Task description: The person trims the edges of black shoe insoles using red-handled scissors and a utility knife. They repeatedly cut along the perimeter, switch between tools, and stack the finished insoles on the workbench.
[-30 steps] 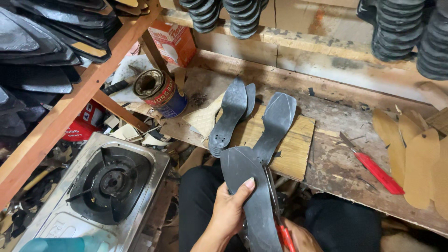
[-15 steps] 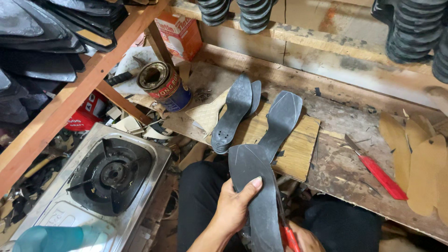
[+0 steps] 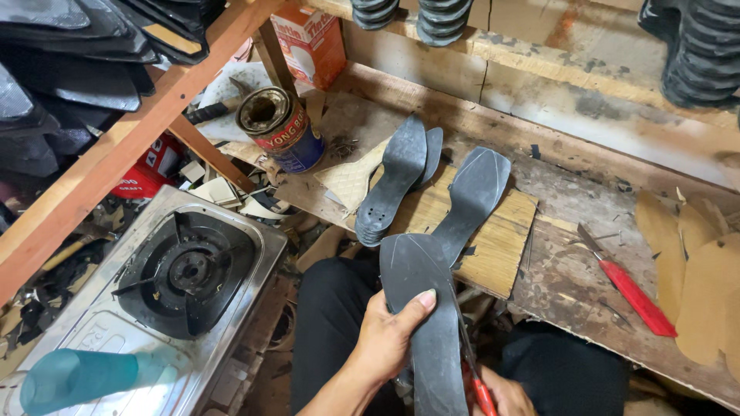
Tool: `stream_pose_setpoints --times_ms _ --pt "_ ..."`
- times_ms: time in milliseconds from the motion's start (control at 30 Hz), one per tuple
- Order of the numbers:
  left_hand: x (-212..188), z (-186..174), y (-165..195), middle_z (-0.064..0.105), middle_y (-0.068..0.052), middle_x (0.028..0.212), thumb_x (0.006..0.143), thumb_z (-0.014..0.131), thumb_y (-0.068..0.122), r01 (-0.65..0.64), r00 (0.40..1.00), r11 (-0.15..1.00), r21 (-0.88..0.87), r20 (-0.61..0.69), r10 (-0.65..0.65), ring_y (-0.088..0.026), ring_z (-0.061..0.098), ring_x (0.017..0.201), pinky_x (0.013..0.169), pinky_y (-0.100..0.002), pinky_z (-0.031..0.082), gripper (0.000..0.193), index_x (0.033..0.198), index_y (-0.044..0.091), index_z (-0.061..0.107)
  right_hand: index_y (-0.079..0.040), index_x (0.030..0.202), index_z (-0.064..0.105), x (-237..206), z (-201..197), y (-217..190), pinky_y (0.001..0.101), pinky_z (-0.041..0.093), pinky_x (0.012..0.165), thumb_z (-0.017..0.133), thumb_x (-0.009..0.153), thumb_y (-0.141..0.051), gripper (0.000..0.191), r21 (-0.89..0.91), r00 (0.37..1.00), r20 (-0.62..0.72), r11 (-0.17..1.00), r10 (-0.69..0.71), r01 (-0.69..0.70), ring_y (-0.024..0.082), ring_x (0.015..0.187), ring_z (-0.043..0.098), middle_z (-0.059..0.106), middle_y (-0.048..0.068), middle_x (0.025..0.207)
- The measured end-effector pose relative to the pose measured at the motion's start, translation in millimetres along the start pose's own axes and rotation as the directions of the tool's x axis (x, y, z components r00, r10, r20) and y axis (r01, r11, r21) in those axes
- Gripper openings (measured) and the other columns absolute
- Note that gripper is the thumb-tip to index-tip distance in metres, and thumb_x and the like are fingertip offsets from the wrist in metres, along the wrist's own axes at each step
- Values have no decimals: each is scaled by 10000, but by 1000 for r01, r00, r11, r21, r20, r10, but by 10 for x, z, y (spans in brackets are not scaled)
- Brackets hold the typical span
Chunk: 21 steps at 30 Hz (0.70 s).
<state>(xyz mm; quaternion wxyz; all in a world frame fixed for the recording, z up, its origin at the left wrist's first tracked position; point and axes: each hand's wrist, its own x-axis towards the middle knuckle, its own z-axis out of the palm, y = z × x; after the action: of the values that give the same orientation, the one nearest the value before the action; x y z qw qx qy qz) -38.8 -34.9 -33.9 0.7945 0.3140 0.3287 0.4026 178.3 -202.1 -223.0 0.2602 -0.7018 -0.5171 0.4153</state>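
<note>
Black rubber sole [image 3: 428, 323] is gripped by the left hand [image 3: 385, 339]; right hand [image 3: 505, 393], at four o'clock, grasps red-handled scissors [image 3: 476, 377]. Best cut slowly along the edge.

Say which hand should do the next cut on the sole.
Right. The right hand already grips the red-handled scissors at the sole's edge, while the left hand steadies it.
</note>
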Motion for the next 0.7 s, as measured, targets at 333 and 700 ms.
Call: stream_pose_setpoints --times_ms 333,700 --pt "-20 31 10 717 -96 975 898 723 113 3 1000 995 -102 6 -2 -159 679 839 773 -338 573 274 1118 -39 669 -239 1249 732 -46 -7 2 315 584 637 721 740 -134 519 41 999 -24 999 -25 26 180 659 750 778 55 702" --pt "-58 37 75 721 -91 965 883 713 96 53 999 988 -145 16 -51 -160 691 828 756 -347 585 261 1108 -29 669 -200 1211 763 -81 -4 14 303 548 539 712 749 -90 477 57 990 -82 991 -113 118 136 533 707 719 42 616"
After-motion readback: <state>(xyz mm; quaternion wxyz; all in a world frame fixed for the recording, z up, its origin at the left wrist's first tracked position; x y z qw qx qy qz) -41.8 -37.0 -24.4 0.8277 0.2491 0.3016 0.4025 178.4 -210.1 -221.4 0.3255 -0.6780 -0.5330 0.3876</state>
